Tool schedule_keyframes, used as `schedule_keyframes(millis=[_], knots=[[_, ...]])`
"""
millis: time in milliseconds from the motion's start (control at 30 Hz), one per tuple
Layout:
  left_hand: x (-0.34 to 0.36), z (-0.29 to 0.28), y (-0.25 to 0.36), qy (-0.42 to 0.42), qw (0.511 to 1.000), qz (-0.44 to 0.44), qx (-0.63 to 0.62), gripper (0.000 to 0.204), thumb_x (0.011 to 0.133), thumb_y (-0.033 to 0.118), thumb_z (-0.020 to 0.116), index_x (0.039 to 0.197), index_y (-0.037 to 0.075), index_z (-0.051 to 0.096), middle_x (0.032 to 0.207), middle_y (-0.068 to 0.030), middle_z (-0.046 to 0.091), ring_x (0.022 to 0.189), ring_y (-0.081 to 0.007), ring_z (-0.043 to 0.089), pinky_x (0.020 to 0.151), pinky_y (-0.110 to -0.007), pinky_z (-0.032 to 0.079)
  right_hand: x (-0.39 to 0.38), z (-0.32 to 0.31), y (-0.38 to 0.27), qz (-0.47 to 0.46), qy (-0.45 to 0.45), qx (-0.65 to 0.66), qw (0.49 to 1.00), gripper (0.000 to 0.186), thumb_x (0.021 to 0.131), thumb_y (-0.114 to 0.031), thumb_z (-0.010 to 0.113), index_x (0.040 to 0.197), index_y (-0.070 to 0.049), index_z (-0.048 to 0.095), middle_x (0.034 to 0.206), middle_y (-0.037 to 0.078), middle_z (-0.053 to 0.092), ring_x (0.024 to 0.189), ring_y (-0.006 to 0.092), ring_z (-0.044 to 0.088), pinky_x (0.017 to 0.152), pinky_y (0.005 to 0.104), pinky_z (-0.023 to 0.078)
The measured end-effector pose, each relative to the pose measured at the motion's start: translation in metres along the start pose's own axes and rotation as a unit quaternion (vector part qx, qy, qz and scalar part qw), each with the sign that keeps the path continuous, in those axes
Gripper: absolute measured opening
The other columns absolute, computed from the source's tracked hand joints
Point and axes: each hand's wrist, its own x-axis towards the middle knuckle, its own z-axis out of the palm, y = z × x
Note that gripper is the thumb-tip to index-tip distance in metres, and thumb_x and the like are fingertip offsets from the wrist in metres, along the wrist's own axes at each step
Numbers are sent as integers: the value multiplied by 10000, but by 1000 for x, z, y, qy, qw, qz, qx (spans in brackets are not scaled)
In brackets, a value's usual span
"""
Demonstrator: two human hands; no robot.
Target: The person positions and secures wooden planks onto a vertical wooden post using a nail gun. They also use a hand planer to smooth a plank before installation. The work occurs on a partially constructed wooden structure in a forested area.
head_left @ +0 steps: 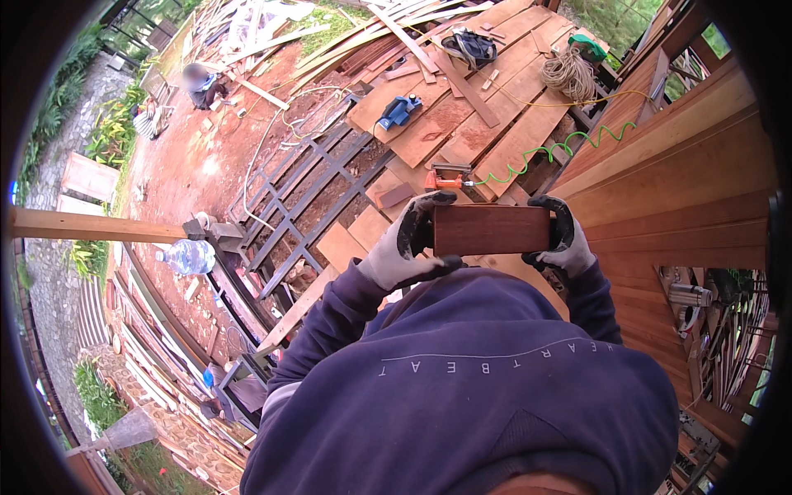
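Observation:
A short reddish-brown wooden board (492,230) spans the gap between my two gloved hands, held level in front of my chest. My left hand (410,243), in a grey and black work glove, grips its left end with the thumb along the lower edge. At its right end, my right hand (568,239) clasps it in a matching glove. Just beyond the board an orange nail gun (450,177) lies on the planks, joined to a coiled green air hose (544,153). Farther off is a blue power planer (400,111).
Loose planks (462,124) lie over a dark metal frame (309,194) that has open gaps. A wooden plank wall (660,198) rises at right. A rope coil (569,76) and a dark bag (469,48) lie farther off. Another person (205,87) crouches at far left.

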Motion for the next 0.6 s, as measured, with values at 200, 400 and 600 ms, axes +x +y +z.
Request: schedule_keyframes(millis=[200,400,600], knots=[[3,16,-13,104,994,-27,-18,618,841,-37,686,1388,5,403,1282,-86,524,1146,-134,534,936,-295,489,2,-1,4,5,9,15,1000,852,649,-9,809,1394,-48,398,981,127,646,685,129,637,541,250,497],[4,19,-18,145,989,-5,10,650,820,-67,675,1401,-15,387,1294,-107,532,1106,-128,558,905,-293,502,4,1,3,7,-19,109,994,673,795,-172,777,1354,-11,438,822,109,644,627,151,619,530,270,469],[7,12,-13,148,988,-13,-43,727,828,-24,703,1454,7,335,1412,-97,458,1240,-150,486,1017,-311,428,-9,17,7,106,40,110,987,316,992,-294,559,1038,17,586,689,93,609,532,172,574,496,293,442]])
